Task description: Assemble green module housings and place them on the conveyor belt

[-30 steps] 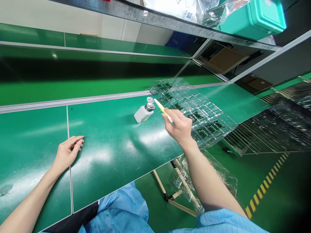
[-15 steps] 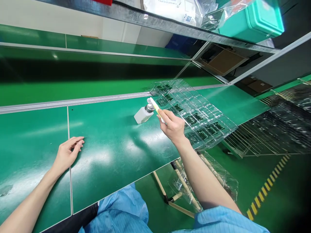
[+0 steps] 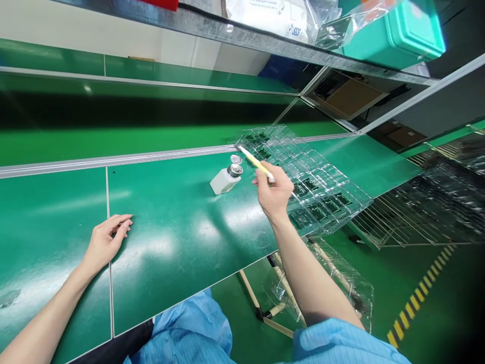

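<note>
My right hand (image 3: 276, 189) is closed round a yellow and white brush-like stick (image 3: 254, 161), its tip pointing up and left. Just left of the stick stands a white bottle (image 3: 224, 181) with a metal top, its round lid (image 3: 236, 159) tipped up. Behind my right hand, clear plastic trays (image 3: 322, 169) hold several small green circuit boards. My left hand (image 3: 108, 237) rests on the green table (image 3: 170, 222) near a seam, fingers loosely curled and apart, with nothing in it.
Above the table runs a metal shelf (image 3: 212, 30) with a white packet (image 3: 269, 17) and a teal box (image 3: 397, 38). A wire rack (image 3: 386, 220) stands at the right. Below the table edge are beige pipes (image 3: 250, 290) and more clear trays.
My right hand has moved slightly right with the stick, whose tip has left the bottle top and now points past it. My left hand has stayed in place.
</note>
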